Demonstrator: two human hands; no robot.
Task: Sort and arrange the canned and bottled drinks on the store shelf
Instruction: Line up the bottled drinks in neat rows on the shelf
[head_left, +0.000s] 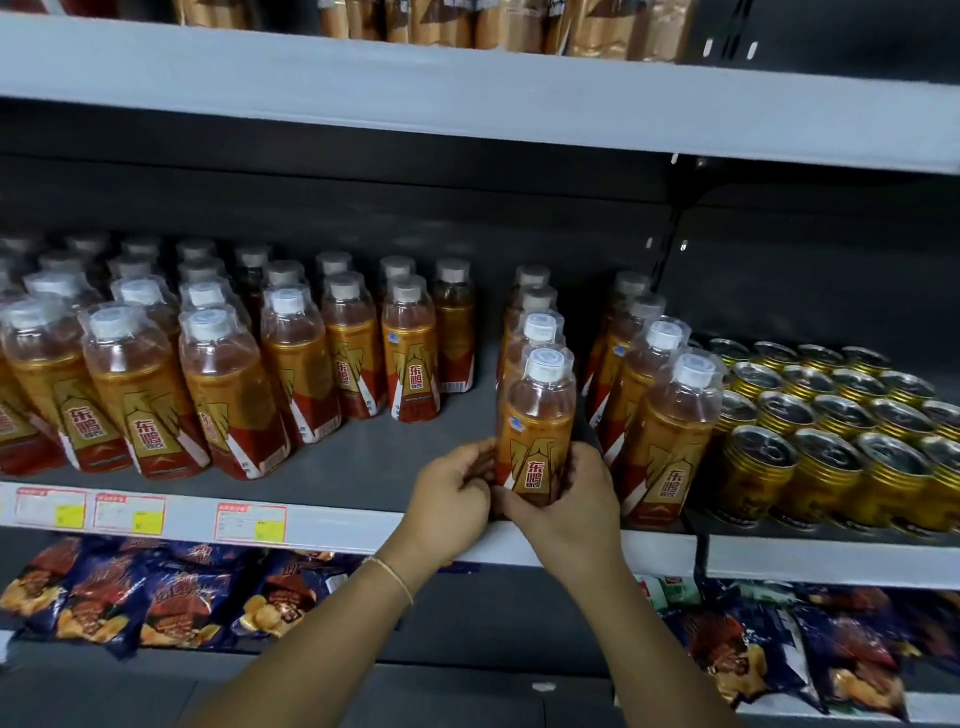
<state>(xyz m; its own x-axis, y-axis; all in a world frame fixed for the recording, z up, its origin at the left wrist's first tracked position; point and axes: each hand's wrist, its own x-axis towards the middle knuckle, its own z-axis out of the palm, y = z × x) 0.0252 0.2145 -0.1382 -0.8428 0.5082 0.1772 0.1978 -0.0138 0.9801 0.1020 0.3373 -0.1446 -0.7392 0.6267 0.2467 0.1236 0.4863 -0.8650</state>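
Note:
An amber drink bottle (537, 421) with a white cap and a gold-and-red label stands at the front edge of the grey shelf (363, 457). My left hand (452, 499) and my right hand (566, 504) grip its lower part from either side. Behind it runs a single row of the same bottles (535, 306). Another row of these bottles (660, 410) stands just to the right. Several rows of the same bottles (234, 364) fill the left part of the shelf. Gold cans (831, 415) with silver pull-tab tops are packed at the far right.
A bare gap of shelf lies between the left bottle block and the row I hold. Price tags (249, 522) hang on the shelf's front rail. Snack bags (171, 597) fill the shelf below, and brown packets (467, 23) stand on the shelf above.

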